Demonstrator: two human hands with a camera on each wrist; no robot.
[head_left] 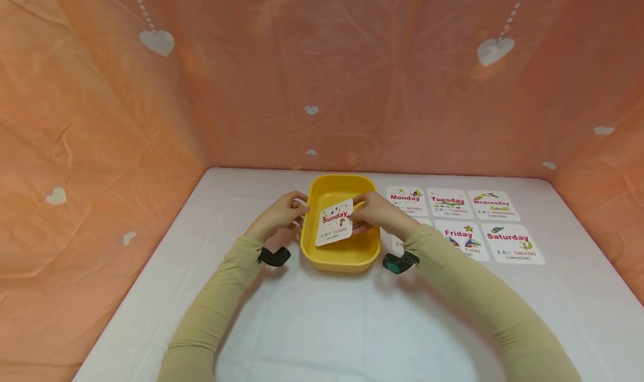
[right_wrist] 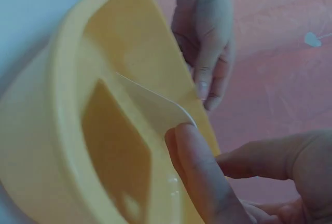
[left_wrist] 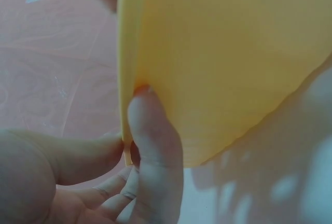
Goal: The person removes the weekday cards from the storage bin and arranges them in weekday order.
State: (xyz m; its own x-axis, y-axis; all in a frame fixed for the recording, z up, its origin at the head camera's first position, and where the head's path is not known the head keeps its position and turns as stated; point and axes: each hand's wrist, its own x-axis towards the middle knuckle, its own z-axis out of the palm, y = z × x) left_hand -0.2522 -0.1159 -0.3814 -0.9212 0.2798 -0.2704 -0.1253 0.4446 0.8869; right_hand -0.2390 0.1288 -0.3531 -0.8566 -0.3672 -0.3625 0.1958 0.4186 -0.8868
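My left hand (head_left: 280, 215) pinches the left rim of a yellow plastic tub (head_left: 344, 266); in the left wrist view its thumb and index finger (left_wrist: 155, 136) stand on either side of the tub's edge. Inside the tub, my right hand (head_left: 380, 212) holds a white "Sunday" card (head_left: 334, 229) by its right edge, between thumb and fingers. The card is tilted, its printed face toward the head camera. From the right wrist the blank back of the card (right_wrist: 155, 107) shows, with its shadow on the tub's inner surface.
Right of the tub lie two rows of cards: Monday (head_left: 406, 202), Tuesday (head_left: 450, 203) and Wednesday (head_left: 493, 205) behind, Friday (head_left: 460, 240) and Saturday (head_left: 512, 244) in front. Another front card (head_left: 397, 245) is mostly hidden by the right arm. An orange curtain (head_left: 322, 74) borders the white table (head_left: 322, 320).
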